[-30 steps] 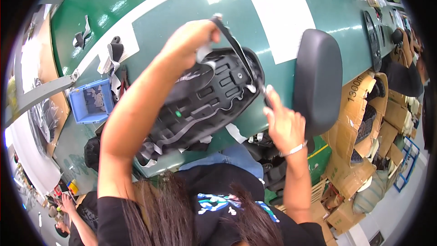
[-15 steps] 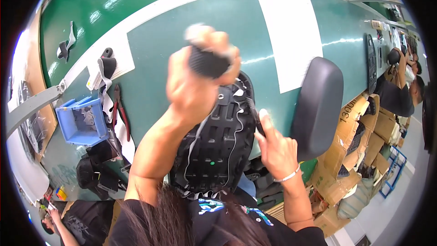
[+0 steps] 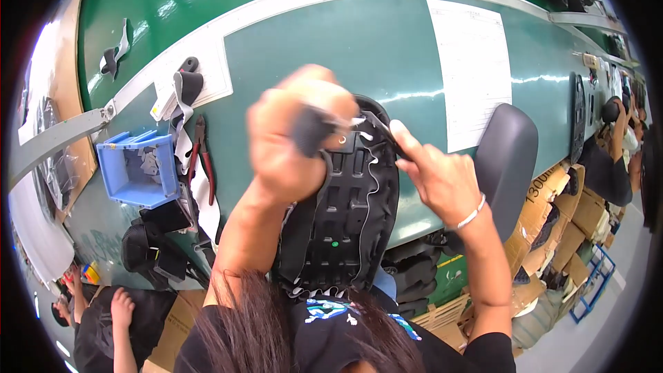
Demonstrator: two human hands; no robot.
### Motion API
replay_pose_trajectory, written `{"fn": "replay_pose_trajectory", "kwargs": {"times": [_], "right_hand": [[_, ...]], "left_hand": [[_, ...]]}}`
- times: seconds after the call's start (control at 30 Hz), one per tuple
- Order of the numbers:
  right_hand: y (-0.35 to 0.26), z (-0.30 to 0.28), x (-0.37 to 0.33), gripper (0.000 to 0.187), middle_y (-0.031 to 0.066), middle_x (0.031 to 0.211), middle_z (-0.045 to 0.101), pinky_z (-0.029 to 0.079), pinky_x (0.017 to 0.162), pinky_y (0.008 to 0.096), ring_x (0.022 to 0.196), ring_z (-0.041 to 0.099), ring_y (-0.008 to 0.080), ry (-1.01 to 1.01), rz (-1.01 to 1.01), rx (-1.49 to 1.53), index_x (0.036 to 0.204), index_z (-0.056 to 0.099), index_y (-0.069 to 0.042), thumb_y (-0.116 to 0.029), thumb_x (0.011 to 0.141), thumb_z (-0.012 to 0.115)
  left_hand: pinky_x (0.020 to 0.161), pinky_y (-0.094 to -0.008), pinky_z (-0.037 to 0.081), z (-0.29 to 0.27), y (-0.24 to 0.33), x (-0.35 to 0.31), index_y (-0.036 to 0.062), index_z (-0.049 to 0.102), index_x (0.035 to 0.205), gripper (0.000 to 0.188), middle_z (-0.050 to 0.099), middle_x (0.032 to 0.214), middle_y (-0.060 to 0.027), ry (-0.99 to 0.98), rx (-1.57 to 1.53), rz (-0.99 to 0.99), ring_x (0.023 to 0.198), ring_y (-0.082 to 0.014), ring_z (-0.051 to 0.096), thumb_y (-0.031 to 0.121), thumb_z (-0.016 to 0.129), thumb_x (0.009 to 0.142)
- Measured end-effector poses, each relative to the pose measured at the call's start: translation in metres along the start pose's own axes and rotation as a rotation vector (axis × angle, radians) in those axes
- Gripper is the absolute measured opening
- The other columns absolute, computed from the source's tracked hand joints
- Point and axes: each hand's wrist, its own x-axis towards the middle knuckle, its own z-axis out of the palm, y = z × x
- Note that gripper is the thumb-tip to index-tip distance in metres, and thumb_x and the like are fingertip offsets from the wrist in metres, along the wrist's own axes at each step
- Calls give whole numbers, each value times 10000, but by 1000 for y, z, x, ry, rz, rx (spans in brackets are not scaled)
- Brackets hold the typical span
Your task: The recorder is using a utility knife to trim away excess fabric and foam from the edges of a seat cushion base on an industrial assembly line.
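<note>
A black ribbed plastic cushion shell (image 3: 352, 200), with loose cover edges and thin white edging along its sides, lies in front of my body. My left hand (image 3: 283, 135) is closed around the black grip of a tool (image 3: 311, 130) above the shell's far left end; motion blur hides the tool's kind. At the far right rim, my right hand (image 3: 438, 176) is closed on a thin dark tool (image 3: 390, 137), its index finger stretched along it. That tool's tip lies close to the white edging; its exact shape is unclear.
A dark padded cushion (image 3: 507, 155) and a printed sheet (image 3: 473, 69) lie to the right. On the left are a blue bin (image 3: 141, 173) with small pieces, red-handled pliers (image 3: 202, 159) and a black-and-white strap (image 3: 183, 100). Cardboard boxes (image 3: 535, 224) stand at the right; other people work nearby.
My left hand has come down and nearer the shell's far end with the tool. My right hand has moved up along the right rim. The view has shifted slightly.
</note>
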Motion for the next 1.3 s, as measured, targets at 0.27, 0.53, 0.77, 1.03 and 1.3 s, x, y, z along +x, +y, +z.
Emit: {"fn": "replay_pose_trajectory", "kwargs": {"times": [0.27, 0.53, 0.77, 1.03, 1.3], "right_hand": [[-7, -2, -20, 536, 140, 756, 620, 434, 481, 418, 596, 601, 349, -63, 255, 126, 1378, 421, -184, -196, 879, 615], [-34, 32, -85, 592, 176, 851, 661, 456, 466, 426, 586, 611, 366, 27, 348, 210, 1385, 407, -94, -154, 850, 654], [-104, 66, -198, 589, 195, 1001, 664, 472, 474, 424, 585, 627, 349, -26, 636, 292, 1338, 415, 7, -158, 836, 674], [-51, 86, -181, 754, 234, 1015, 619, 524, 737, 358, 874, 670, 302, 121, 780, 1041, 1345, 363, 51, -287, 785, 739], [-25, 74, -17, 781, 183, 1300, 514, 500, 814, 376, 920, 626, 290, 308, 74, 834, 1444, 230, -110, -232, 839, 708]], "left_hand": [[618, -361, 438, -6, 20, 9, 43, 592, 791, 285, 558, 726, -76, -642, 1172, -169, 639, -263, 504, 299, 715, 774], [693, -376, 432, -20, 28, 39, 21, 640, 699, 126, 609, 718, -124, -504, 578, -258, 659, -256, 527, 132, 622, 757], [968, -581, 289, -144, 109, 10, -87, 549, 973, 340, 536, 895, -154, 436, -479, 115, 910, -271, 507, 173, 531, 755], [891, -253, 413, -76, 35, -97, 26, 545, 1218, 343, 584, 1058, -55, 588, 685, -432, 981, -139, 549, 36, 519, 876], [765, -275, 439, -25, 92, -247, 44, 376, 1366, 530, 522, 1008, -60, 432, 504, -889, 858, -119, 515, 238, 595, 924]]}}
